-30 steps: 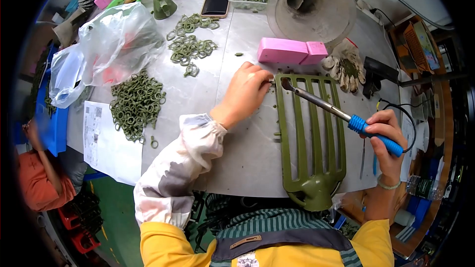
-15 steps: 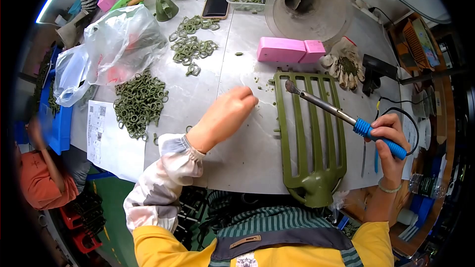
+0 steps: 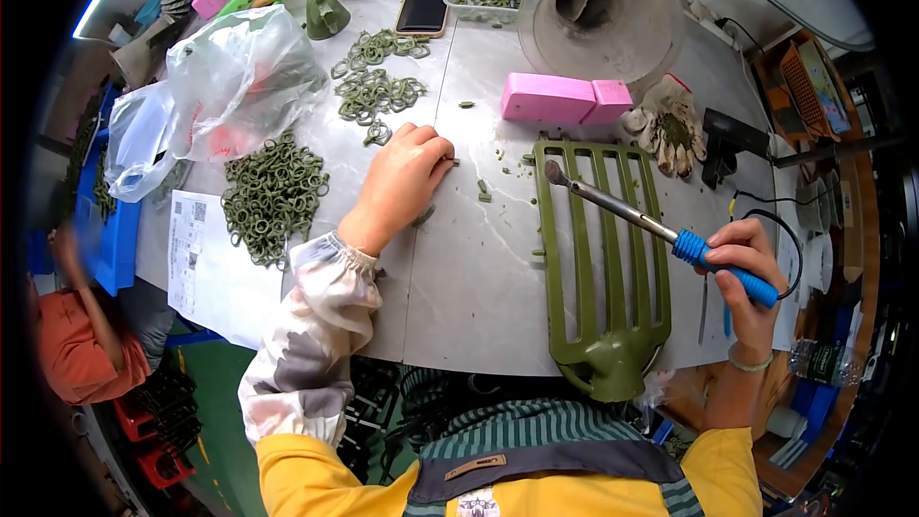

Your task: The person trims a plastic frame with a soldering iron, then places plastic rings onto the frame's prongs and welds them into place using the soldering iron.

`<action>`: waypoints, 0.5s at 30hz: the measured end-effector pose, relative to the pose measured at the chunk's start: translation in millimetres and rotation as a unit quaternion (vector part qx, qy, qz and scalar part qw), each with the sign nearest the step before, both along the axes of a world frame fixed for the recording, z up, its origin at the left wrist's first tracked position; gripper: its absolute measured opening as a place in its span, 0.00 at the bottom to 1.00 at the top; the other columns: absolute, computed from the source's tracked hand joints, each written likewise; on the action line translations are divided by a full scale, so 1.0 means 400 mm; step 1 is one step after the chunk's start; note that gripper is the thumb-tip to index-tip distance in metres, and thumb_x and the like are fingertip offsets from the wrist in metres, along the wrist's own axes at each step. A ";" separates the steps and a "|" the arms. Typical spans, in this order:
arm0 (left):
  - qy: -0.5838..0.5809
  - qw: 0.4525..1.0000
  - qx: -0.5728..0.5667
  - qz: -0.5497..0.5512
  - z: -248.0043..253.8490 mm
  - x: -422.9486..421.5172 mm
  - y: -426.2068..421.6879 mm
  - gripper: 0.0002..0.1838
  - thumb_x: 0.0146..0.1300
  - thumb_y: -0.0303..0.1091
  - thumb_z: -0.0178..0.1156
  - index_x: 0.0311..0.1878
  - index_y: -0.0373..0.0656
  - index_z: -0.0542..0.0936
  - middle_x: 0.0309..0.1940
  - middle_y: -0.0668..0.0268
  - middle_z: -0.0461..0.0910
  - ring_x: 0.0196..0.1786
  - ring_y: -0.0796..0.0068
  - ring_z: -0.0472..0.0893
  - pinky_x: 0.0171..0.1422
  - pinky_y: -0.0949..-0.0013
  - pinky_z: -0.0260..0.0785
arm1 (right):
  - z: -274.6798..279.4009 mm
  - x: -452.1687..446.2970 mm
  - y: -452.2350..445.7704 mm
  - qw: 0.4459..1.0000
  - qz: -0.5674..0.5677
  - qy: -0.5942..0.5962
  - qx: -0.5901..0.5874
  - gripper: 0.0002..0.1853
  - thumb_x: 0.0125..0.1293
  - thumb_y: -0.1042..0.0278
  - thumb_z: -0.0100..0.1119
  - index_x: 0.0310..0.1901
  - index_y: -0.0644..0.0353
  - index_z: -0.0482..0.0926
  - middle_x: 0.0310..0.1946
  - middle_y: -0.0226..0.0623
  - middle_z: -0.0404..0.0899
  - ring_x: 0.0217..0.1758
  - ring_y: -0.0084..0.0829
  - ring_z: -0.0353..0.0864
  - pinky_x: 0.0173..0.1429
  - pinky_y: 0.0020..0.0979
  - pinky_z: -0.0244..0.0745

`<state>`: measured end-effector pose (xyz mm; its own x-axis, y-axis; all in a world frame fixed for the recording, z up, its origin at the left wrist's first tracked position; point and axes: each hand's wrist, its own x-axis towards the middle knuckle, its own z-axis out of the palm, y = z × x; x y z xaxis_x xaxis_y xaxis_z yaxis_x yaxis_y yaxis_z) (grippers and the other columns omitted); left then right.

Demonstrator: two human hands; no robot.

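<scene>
My right hand (image 3: 744,273) is closed round the blue handle of a soldering iron (image 3: 627,213). The iron's broad, dark tip sits over the upper left bar of a green slotted piece (image 3: 613,354), whose long parallel bars run up to short stubs; I cannot tell whether it touches. My left hand (image 3: 397,187) is left of that piece, thumb and fingers pinched, a small green bit (image 3: 456,162) showing at the fingertips. Another small green piece (image 3: 483,191) lies between hand and slotted piece. Small green rings (image 3: 381,96) lie just beyond my left hand.
A heap of green rings (image 3: 273,196) lies beside printed paper (image 3: 215,268) and a plastic bag (image 3: 244,86). Behind the slotted piece are a pink block (image 3: 550,99), a stained glove (image 3: 670,124) and a large funnel (image 3: 613,38). The iron's cable (image 3: 799,239) loops at right. A person (image 3: 81,345) sits far left.
My left hand has moved left and away from the slotted piece, toward the rings. The soldering iron has shifted slightly left and down in my right hand. A small green piece now shows on the table.
</scene>
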<state>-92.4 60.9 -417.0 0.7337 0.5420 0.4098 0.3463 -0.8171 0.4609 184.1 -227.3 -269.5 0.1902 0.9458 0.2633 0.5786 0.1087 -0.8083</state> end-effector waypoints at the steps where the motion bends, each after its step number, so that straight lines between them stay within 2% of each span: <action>1: 0.003 1.000 -0.012 0.004 0.002 0.005 -0.007 0.06 0.57 0.27 0.69 0.38 0.43 0.85 0.34 0.66 0.82 0.43 0.60 0.78 0.49 0.61 0.73 | 0.000 -0.003 0.004 1.000 -0.001 0.001 -0.003 0.08 0.64 0.74 0.64 0.44 0.65 0.85 0.47 0.42 0.75 0.47 0.34 0.80 0.47 0.34 0.86; 5: -0.076 0.996 -0.042 -0.006 -0.012 0.065 -0.051 0.04 0.54 0.29 0.70 0.34 0.45 0.85 0.32 0.68 0.83 0.42 0.60 0.78 0.48 0.61 0.74 | -0.001 -0.017 0.026 1.000 0.003 -0.007 -0.017 0.09 0.62 0.76 0.64 0.44 0.65 0.85 0.46 0.42 0.76 0.47 0.34 0.80 0.49 0.33 0.83; 9: -0.069 0.998 -0.009 -0.008 -0.019 0.122 -0.074 0.06 0.55 0.28 0.70 0.36 0.45 0.87 0.32 0.70 0.83 0.41 0.64 0.78 0.47 0.63 0.74 | -0.010 -0.016 0.044 0.998 0.022 -0.047 -0.028 0.10 0.61 0.77 0.64 0.45 0.64 0.86 0.45 0.42 0.77 0.47 0.34 0.81 0.52 0.32 0.79; 15: -0.068 0.997 0.033 -0.024 -0.032 0.173 -0.085 0.05 0.54 0.28 0.70 0.36 0.45 0.86 0.31 0.69 0.82 0.41 0.63 0.77 0.47 0.62 0.73 | -0.020 -0.018 0.054 0.998 0.036 -0.042 -0.036 0.11 0.60 0.78 0.64 0.45 0.64 0.86 0.46 0.42 0.77 0.48 0.34 0.81 0.52 0.32 0.78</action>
<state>-23.4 26.9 -429.6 0.6931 0.4763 0.5410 0.2444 -0.8614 0.4452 176.7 -205.9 -277.4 0.1002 0.9732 0.2068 0.6378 0.0967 -0.7641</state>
